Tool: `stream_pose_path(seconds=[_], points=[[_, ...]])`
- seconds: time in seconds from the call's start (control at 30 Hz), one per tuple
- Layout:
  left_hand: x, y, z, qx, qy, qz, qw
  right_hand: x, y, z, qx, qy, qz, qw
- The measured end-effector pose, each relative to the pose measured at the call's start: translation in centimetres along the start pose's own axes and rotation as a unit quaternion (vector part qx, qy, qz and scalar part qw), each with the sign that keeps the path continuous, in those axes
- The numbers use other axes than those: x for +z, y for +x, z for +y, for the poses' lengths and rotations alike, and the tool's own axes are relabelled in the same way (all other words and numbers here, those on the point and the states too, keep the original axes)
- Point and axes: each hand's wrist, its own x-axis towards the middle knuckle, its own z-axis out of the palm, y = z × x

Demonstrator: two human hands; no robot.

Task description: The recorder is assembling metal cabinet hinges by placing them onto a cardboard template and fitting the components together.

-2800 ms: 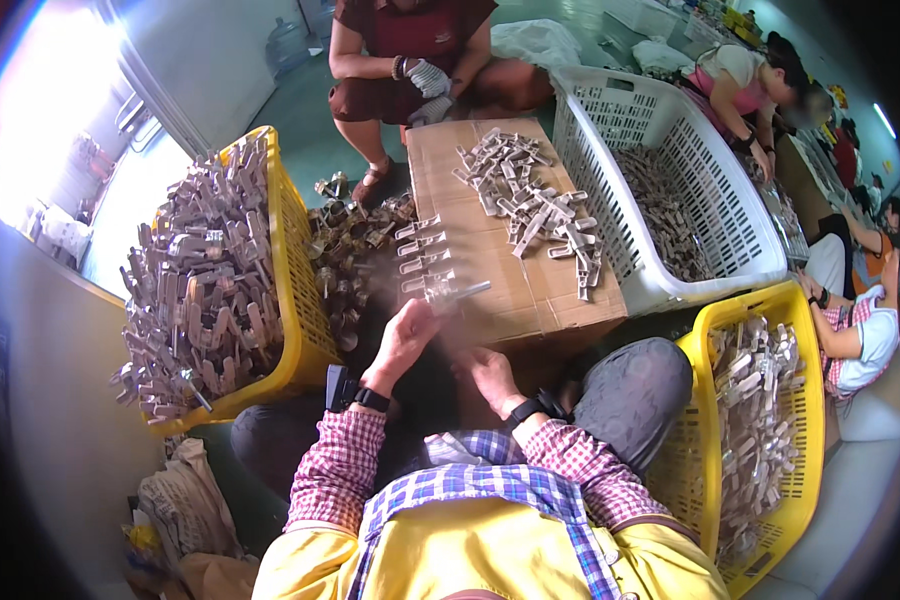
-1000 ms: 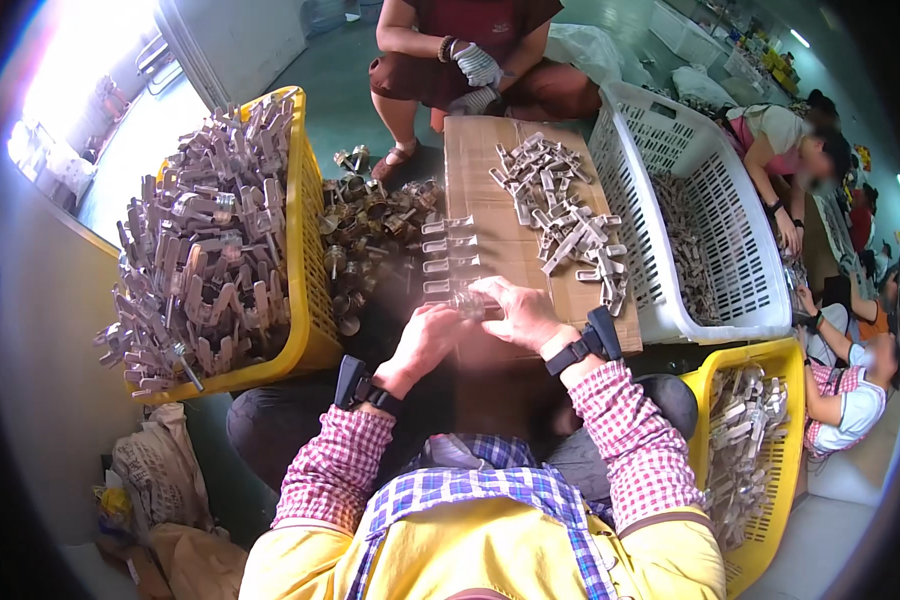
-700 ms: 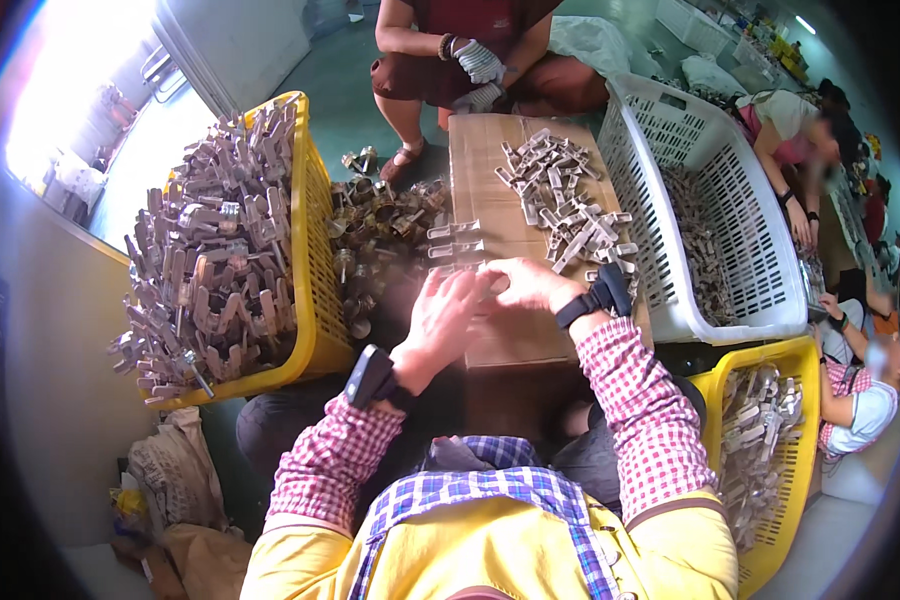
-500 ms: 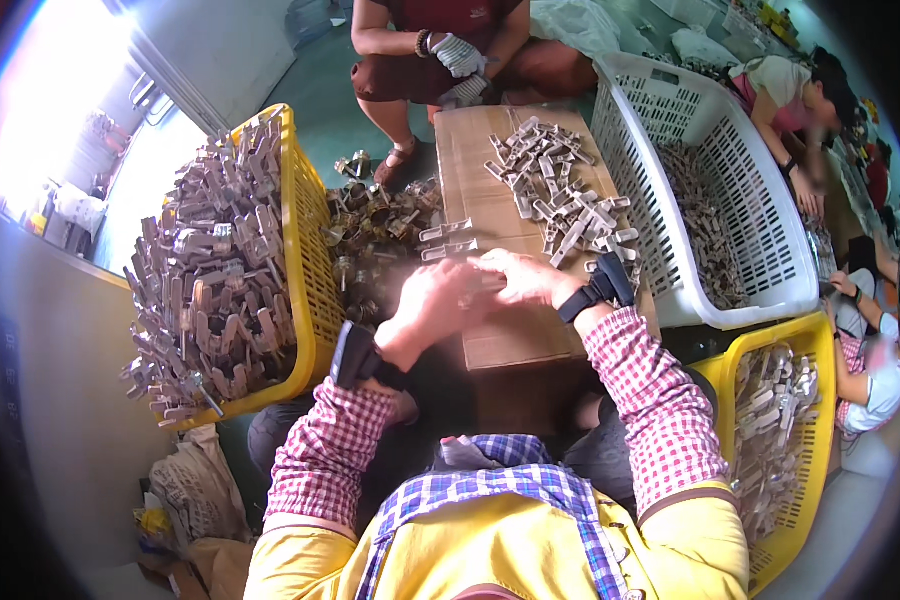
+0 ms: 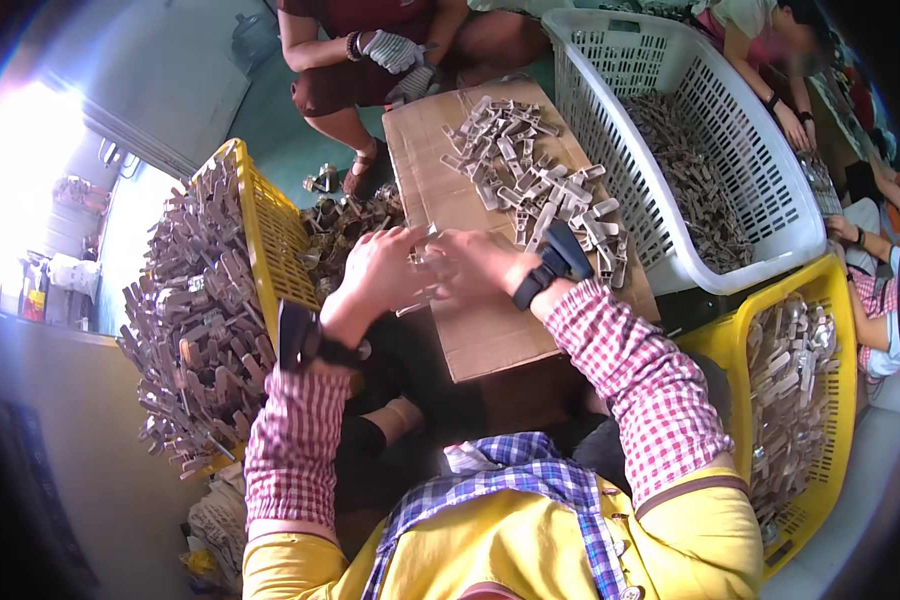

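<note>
My left hand (image 5: 378, 268) and my right hand (image 5: 478, 258) meet over the left edge of a cardboard-topped surface (image 5: 420, 150). Their fingers are closed around small metal clips (image 5: 410, 309), partly hidden and smeared by motion. How many clips are between the hands I cannot tell. A loose heap of flat-handled metal clips (image 5: 535, 170) spreads over the cardboard, just beyond my right hand. Left of the cardboard, close to my left hand, lies a pile of darker round metal parts (image 5: 355, 225).
A yellow crate (image 5: 260, 240) heaped with clips stands at left. At right are a white crate (image 5: 660, 225) of clips and another yellow crate (image 5: 745, 350) with clips. A person in gloves (image 5: 395, 50) sits opposite; other people (image 5: 790, 120) work at far right.
The view has shifted, and my hands have moved left to the cardboard's edge. Two clips that lay apart at the cardboard's left side no longer show there.
</note>
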Motion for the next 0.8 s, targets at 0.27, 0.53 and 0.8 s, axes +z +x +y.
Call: stream_pose_path(seconds=[0.27, 0.53, 0.8], points=[[5.8, -0.7, -2.8, 0.032, 0.095, 0.084, 0.991, 0.2, 5.2, 1.7, -0.035, 0.077, -0.006, 0.996], [1.5, 3.7, -1.2, -0.006, 0.08, -0.073, 0.994, -0.9, 6.0, 5.0, 0.0, 0.136, -0.048, 0.989], [6.8, 4.5, -1.4, -0.023, 0.111, 0.058, 0.992, -2.2, 6.9, 6.2, 0.011, 0.182, -0.061, 0.981]])
